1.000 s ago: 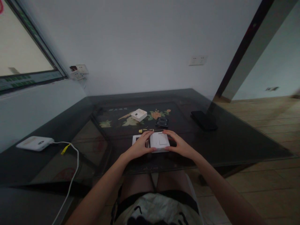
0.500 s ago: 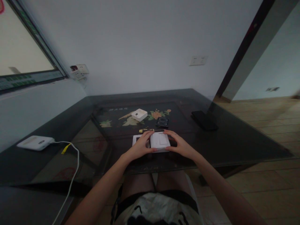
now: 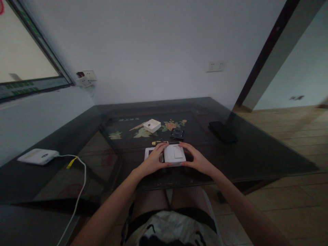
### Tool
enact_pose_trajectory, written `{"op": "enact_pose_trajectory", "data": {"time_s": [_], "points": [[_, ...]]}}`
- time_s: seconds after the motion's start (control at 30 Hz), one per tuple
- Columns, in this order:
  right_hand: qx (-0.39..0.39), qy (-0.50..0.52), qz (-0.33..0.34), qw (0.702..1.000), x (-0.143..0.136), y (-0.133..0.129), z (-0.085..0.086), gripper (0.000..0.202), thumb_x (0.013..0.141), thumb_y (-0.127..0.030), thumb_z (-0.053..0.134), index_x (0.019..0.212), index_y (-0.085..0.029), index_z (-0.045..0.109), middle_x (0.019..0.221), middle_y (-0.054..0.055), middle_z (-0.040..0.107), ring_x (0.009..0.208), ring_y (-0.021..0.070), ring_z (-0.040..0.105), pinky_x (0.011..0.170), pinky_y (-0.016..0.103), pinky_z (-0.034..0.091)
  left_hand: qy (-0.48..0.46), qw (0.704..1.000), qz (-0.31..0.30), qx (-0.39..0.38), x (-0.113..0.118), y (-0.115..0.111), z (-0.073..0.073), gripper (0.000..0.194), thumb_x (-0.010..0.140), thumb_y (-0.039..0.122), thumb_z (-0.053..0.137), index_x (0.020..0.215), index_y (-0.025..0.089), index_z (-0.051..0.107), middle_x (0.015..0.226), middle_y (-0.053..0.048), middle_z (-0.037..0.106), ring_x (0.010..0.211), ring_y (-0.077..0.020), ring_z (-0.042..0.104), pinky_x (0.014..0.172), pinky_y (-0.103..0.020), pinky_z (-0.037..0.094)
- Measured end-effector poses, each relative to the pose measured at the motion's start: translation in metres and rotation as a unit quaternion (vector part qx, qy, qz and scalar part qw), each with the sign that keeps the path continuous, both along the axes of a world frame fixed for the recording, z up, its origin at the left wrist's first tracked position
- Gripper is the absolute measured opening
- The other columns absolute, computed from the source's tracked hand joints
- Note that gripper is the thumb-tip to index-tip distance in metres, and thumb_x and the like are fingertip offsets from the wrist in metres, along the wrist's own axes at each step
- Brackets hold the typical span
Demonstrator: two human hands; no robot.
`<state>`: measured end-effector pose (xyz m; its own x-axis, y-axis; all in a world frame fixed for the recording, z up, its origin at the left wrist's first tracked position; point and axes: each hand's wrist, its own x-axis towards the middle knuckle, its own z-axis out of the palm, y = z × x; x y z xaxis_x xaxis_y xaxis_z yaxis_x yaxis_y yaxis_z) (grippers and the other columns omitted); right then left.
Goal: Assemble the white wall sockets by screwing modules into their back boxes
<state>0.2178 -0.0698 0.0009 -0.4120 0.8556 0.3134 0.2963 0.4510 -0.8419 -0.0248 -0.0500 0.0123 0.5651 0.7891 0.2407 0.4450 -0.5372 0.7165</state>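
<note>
A white square wall switch (image 3: 174,153) with a rocker plate lies near the table's front edge. My left hand (image 3: 155,159) grips its left side, thumb at the near edge and fingers at the far edge. On the right side, my right hand (image 3: 196,160) holds it the same way. Partly covered by my left hand is a white frame (image 3: 147,152). Just beyond my fingers lies a screwdriver with a yellow handle (image 3: 155,143). A black square part (image 3: 177,133) and a white square box-like piece (image 3: 152,125) sit farther back.
The dark table (image 3: 205,109) has a floral picture under its surface and stands against the wall. A black flat case (image 3: 223,131) lies at the right. At the left, a white device (image 3: 38,156) trails a white cable (image 3: 85,171) over the front edge. Wall sockets (image 3: 215,66) are behind.
Both hands stay around the wall switch with hardly any movement. The whole view has shifted very slightly.
</note>
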Motion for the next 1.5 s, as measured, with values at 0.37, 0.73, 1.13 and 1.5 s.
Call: {"op": "enact_pose_trajectory", "data": {"time_s": [0.37,0.73,1.13,1.5], "points": [[0.028,-0.009,-0.09,0.995,-0.019,0.007,-0.006,0.041,0.079,-0.035,0.063,0.118,-0.023,0.059,0.128,0.011,0.046,0.124,0.0258,0.043,0.108,0.046,0.032,0.0,1.0,-0.004,0.009,-0.002,0.001,-0.004,0.075,0.07,0.036,0.073,0.136,0.021,0.039,0.139,-0.014,0.037,0.131,-0.0275,0.035,0.111,-0.045,0.029],[-0.136,0.137,-0.08,0.978,-0.03,0.006,0.0,0.061,0.067,-0.024,0.067,0.126,-0.029,0.051,0.132,0.005,0.042,0.127,0.0249,0.039,0.108,0.044,0.032,0.003,1.0,-0.002,0.02,0.001,0.001,-0.004,0.074,0.069,0.032,0.074,0.133,0.018,0.04,0.136,-0.015,0.038,0.129,-0.0279,0.037,0.111,-0.045,0.03],[-0.121,0.151,-0.06,0.979,-0.014,0.006,-0.012,0.063,0.068,-0.03,0.074,0.126,-0.029,0.05,0.137,0.006,0.045,0.132,0.024,0.037,0.11,0.046,0.031,0.0,1.0,-0.004,0.014,-0.001,0.001,-0.005,0.079,0.069,0.037,0.074,0.137,0.02,0.036,0.139,-0.015,0.036,0.131,-0.0277,0.035,0.111,-0.045,0.029],[-0.101,0.144,-0.047,0.983,-0.012,0.005,-0.017,0.061,0.068,-0.03,0.074,0.125,-0.03,0.052,0.139,0.005,0.044,0.133,0.0257,0.037,0.11,0.049,0.029,-0.001,1.0,-0.001,0.003,-0.001,-0.001,0.0,0.07,0.077,0.035,0.067,0.139,0.021,0.037,0.142,-0.013,0.037,0.134,-0.0264,0.034,0.113,-0.044,0.026]]}}
